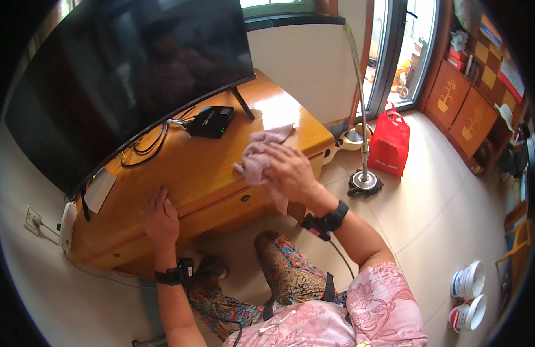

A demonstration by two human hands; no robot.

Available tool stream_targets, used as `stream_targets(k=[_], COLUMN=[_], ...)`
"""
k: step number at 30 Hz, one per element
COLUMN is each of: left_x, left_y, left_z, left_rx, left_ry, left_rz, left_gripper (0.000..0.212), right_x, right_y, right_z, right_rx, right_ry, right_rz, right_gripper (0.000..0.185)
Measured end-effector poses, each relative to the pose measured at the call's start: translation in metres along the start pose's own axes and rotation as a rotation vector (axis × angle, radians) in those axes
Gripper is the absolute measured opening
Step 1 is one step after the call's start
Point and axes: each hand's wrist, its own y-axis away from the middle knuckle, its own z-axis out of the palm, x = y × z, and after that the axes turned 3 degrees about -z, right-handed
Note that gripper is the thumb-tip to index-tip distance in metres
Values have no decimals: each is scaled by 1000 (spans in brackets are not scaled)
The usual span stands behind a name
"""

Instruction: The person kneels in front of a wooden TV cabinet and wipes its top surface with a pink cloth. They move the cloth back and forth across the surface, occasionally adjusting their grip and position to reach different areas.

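Observation:
My right hand (291, 173) is closed on a crumpled pinkish-grey cloth (255, 162) at the front edge of a varnished wooden TV cabinet (198, 173). Part of the cloth hangs below the edge, over the drawer fronts. My left hand (161, 214) rests on the cabinet top near its front edge, fingers a little apart, holding nothing. Behind the hands, a large television (137, 78) stands on thin black legs. A black set-top box (212, 122) with green lights lies beneath its right part, beside looped black cables (148, 149).
A white card (99, 191) and a white router-like device (68, 226) are at the cabinet's left end. A mop (365, 180) and a red bag (389, 143) stand on the tiled floor to the right. Two white buckets (467, 314) stand at the lower right.

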Motion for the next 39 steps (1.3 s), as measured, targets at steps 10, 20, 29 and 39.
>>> stream_targets(k=[10, 20, 29, 39], left_x=[15, 1, 3, 31], left_y=[-3, -3, 3, -16], left_z=[1, 1, -1, -20], left_rx=[39, 16, 72, -91], left_ry=[-41, 38, -14, 439], left_rz=[-19, 53, -14, -236], left_gripper=[25, 28, 26, 39], right_x=[78, -129, 28, -48], right_y=[37, -48, -4, -25], right_z=[11, 92, -23, 28], right_rx=[444, 81, -39, 86], right_ry=[310, -254, 160, -118], right_rz=[262, -71, 219, 37], right_gripper=[25, 38, 21, 18])
